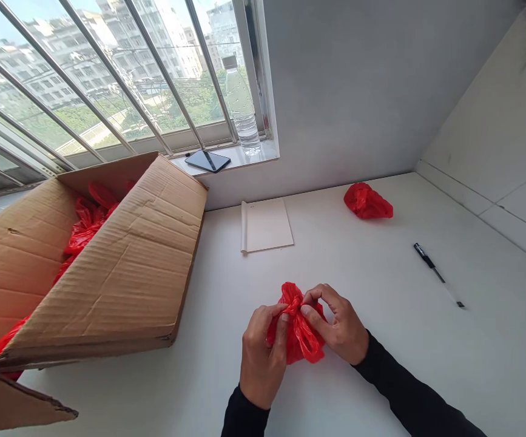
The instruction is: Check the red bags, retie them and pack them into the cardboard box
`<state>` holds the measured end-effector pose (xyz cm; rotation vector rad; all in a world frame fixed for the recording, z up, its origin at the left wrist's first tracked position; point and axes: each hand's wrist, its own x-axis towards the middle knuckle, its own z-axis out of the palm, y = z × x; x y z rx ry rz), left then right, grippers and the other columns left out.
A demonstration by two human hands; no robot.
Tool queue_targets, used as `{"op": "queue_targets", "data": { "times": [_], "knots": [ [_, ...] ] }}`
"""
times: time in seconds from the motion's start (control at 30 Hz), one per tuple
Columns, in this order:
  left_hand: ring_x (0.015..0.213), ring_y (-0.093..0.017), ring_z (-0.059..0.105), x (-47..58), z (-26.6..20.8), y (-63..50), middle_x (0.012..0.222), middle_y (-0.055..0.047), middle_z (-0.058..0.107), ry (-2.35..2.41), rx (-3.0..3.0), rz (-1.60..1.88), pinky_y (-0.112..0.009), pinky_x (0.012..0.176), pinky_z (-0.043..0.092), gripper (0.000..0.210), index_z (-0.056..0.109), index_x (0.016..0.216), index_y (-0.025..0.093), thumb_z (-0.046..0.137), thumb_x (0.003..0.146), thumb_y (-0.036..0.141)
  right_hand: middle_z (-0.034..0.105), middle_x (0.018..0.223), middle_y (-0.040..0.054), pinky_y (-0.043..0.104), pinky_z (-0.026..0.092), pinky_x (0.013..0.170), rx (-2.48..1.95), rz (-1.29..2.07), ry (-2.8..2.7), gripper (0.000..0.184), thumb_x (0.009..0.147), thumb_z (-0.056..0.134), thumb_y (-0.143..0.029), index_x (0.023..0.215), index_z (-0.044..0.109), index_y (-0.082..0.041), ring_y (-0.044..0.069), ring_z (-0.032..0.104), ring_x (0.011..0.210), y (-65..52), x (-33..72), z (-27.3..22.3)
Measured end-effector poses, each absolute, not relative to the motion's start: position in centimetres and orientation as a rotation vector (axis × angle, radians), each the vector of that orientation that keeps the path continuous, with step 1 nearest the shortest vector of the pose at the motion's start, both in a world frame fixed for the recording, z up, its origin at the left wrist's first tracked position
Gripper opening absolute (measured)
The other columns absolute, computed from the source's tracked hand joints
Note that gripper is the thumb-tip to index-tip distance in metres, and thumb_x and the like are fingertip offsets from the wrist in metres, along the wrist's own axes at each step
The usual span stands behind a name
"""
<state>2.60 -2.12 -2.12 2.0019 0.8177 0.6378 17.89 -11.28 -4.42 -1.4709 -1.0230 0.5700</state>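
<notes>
The person's left hand point(263, 355) and right hand point(342, 328) both pinched the gathered red bag point(295, 349), held between their fingers point(282, 331) over a white tabletop point(372, 273). Beyond the fingers rose a grey wall point(349, 91); leftward, a cardboard box point(148, 261) stood before a barred window point(148, 79); far rightward, a pale tiled wall point(494, 139).

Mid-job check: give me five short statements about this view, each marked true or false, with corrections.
1. The left hand and right hand both hold one red plastic bag. True.
2. The cardboard box has red plastic in it. True.
3. The pen lies inside the cardboard box. False: the pen lies on the white tabletop.
4. A plastic bottle stands on the windowsill. True.
5. The smartphone lies on the tabletop. False: the smartphone lies on the windowsill.
</notes>
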Motion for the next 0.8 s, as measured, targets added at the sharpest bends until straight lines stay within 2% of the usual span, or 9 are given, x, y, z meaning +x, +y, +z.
{"op": "queue_targets", "data": {
  "times": [0.17,0.3,0.5,0.67,0.73,0.8],
  "knots": [
    [0.079,-0.018,0.061,2.2,-1.9,-1.8,0.093,-0.004,0.068,0.832,1.991,0.635,-0.031,0.067,0.049,0.023,0.069,0.109,0.025,0.05,0.1,0.033,0.057,0.083,-0.0002,0.033,0.043,0.076,-1.433,0.632,-0.923,0.015,0.096,0.052,-0.034,0.086,0.055,-0.024,0.018,0.053,0.079,-11.7,18.1,-4.4],
    [0.078,-0.018,0.061,1.9,-1.9,-1.5,0.092,-0.004,0.069,0.832,1.983,0.642,-0.031,0.067,0.049,0.022,0.07,0.107,0.025,0.051,0.099,0.033,0.053,0.082,-0.0004,0.032,0.041,0.074,-1.347,0.674,-0.823,0.019,0.098,0.051,-0.039,0.086,0.053,-0.024,0.018,0.05,0.077,-11.9,18.2,-4.7],
    [0.08,-0.017,0.06,1.7,-2.1,-1.4,0.095,-0.003,0.068,0.827,1.978,0.644,-0.03,0.069,0.049,0.022,0.068,0.112,0.026,0.051,0.099,0.033,0.052,0.082,-0.0005,0.03,0.041,0.073,-1.109,0.728,-0.635,0.015,0.096,0.057,-0.036,0.087,0.055,-0.023,0.017,0.048,0.077,-11.8,18.6,-5.4],
    [0.087,-0.02,0.061,1.6,-2.2,-1.1,0.1,-0.005,0.069,0.905,1.963,0.674,-0.031,0.07,0.049,0.023,0.068,0.111,0.025,0.05,0.1,0.035,0.051,0.077,-0.0013,0.03,0.043,0.074,-1.039,0.697,-0.541,0.016,0.098,0.052,-0.035,0.086,0.053,-0.024,0.016,0.049,0.074,-11.7,19.5,-5.8],
    [0.09,-0.02,0.062,1.6,-2.3,-1.1,0.101,-0.005,0.069,0.92,1.958,0.68,-0.032,0.072,0.049,0.023,0.068,0.11,0.025,0.051,0.099,0.035,0.054,0.08,-0.0004,0.031,0.045,0.077,-1.025,0.72,-0.536,0.014,0.099,0.052,-0.036,0.092,0.055,-0.024,0.016,0.052,0.077,-11.8,19.6,-5.6],
    [0.093,-0.02,0.063,1.8,-2.3,-1.2,0.102,-0.005,0.069,0.902,1.958,0.677,-0.032,0.077,0.05,0.022,0.068,0.109,0.025,0.051,0.099,0.035,0.06,0.089,0.002,0.034,0.046,0.086,-1.028,0.777,-0.585,0.016,0.102,0.049,-0.038,0.106,0.057,-0.025,0.018,0.057,0.087,-11.8,19.4,-5.1]
  ]
}}
